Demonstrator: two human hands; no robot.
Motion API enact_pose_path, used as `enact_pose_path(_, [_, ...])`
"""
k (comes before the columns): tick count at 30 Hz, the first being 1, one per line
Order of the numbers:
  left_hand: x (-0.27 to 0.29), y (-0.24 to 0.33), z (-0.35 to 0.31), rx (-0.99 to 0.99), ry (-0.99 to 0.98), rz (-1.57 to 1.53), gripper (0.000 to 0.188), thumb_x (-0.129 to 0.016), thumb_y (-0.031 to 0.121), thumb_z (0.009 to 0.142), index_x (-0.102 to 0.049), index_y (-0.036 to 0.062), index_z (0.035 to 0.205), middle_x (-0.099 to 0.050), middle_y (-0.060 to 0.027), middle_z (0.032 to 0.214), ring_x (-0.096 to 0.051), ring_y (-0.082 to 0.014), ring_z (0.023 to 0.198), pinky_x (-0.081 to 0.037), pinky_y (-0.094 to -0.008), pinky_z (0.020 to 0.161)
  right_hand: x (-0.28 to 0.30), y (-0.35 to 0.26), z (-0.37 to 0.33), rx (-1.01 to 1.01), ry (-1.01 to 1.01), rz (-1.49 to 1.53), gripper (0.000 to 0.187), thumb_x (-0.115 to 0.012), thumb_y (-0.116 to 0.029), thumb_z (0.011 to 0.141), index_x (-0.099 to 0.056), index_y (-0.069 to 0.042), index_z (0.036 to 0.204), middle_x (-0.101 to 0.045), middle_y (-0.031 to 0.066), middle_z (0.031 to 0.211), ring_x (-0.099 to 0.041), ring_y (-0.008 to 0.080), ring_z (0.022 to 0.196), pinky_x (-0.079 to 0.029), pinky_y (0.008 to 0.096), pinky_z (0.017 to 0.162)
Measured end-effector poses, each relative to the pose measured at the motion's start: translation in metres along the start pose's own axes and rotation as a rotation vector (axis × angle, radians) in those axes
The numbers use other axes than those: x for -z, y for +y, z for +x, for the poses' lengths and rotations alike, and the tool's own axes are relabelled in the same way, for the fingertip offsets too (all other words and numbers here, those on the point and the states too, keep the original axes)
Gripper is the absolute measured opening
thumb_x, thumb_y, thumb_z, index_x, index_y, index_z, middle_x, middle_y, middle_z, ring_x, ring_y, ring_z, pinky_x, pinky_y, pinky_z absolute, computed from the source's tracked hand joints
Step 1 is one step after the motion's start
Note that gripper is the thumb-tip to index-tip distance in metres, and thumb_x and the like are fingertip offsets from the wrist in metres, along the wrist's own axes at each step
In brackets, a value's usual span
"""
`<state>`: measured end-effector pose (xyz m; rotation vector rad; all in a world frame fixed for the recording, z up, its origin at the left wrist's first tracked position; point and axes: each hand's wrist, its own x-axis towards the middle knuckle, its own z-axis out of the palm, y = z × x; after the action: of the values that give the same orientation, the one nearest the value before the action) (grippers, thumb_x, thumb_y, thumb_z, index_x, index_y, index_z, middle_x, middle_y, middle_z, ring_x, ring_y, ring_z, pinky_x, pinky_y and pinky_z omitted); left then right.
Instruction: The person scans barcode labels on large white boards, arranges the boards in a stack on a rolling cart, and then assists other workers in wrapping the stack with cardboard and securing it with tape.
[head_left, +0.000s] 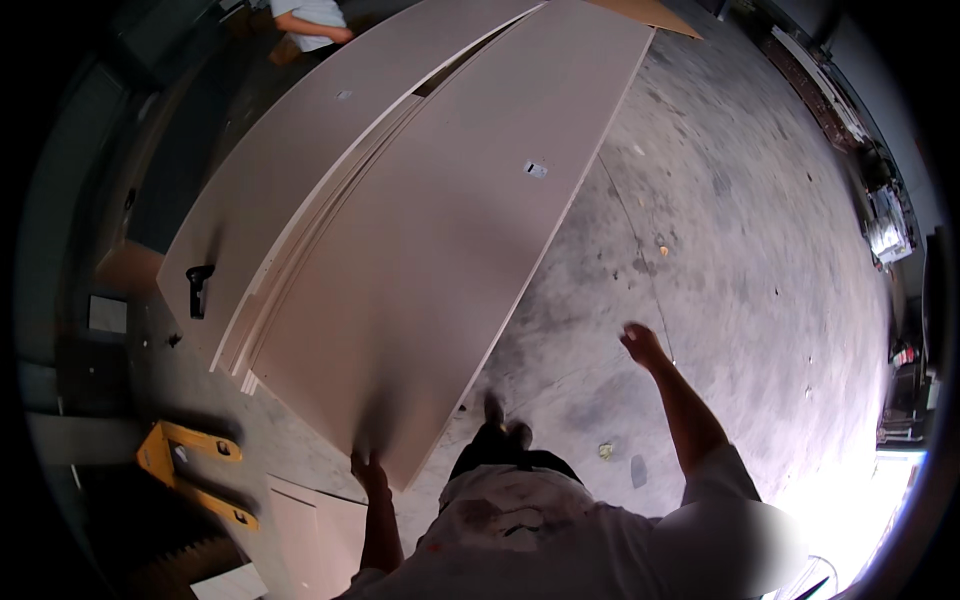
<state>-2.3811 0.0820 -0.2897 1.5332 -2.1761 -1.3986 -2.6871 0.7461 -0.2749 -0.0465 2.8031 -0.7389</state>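
Observation:
A long beige-pink panel (440, 230) lies on a stack and reaches from near my body to the far end. My left hand (369, 470) is closed on its near edge, close to the near corner; the fingertips are hard to make out. Out to the right, my right hand (643, 345) hangs over the concrete floor, away from the panel. Its fingers look loosely curled, with nothing seen in them. A small label (535, 170) is on the panel's top face. To its left lies a second long panel (300, 150), bearing a black handheld tool (198, 291).
A yellow pallet jack (190, 450) stands at the lower left, beside a flat board (318, 530) on the floor. Another person (312, 22) is beyond the left panel. A brown sheet (650, 14) shows at the far end. Stored goods (887, 225) line the right side.

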Motion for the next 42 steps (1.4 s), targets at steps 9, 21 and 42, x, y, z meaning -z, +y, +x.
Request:
enact_pose_path(9, [-0.029, -0.05, 0.054, 0.228, 0.55, 1.047, 0.046, -0.05, 0.053, 0.096, -0.067, 0.0102, 0.098, -0.072, -0.0075, 0.087, -0.07, -0.0248, 0.067, -0.058, -0.0412, 0.058, 0.012, -0.191, 0.269, -0.422, -0.178, 0.53, 0.102, -0.072, -0.068, 0.074, -0.032, 0.0, 0.139, -0.057, 0.0244, 0.113, -0.063, 0.035, 0.088, -0.055, 0.0453, 0.061])
enact_pose_path(21, [-0.063, 0.04, 0.003, 0.534, 0.536, 0.662, 0.043, -0.054, 0.043, 0.096, -0.061, 0.006, 0.116, -0.064, -0.0149, 0.117, -0.06, -0.0366, 0.109, -0.053, -0.0504, 0.088, 0.025, -0.098, 0.398, -0.655, -0.558, 0.712, 0.067, -0.073, -0.058, 0.079, -0.058, -0.009, 0.121, -0.063, 0.0135, 0.109, -0.067, 0.0288, 0.088, -0.057, 0.0415, 0.076])
enact_pose_path(42, [-0.571, 0.327, -0.095, 0.686, 0.418, -0.917, 0.065, -0.063, 0.064, 0.084, -0.059, 0.0029, 0.106, -0.058, -0.008, 0.08, -0.056, -0.023, 0.067, -0.049, -0.0306, 0.057, 0.287, 0.075, 0.807, 0.345, 0.008, -0.435, 0.072, -0.057, -0.044, 0.091, -0.03, -0.01, 0.149, -0.026, 0.0162, 0.156, -0.021, 0.0339, 0.145, -0.021, 0.0502, 0.116])
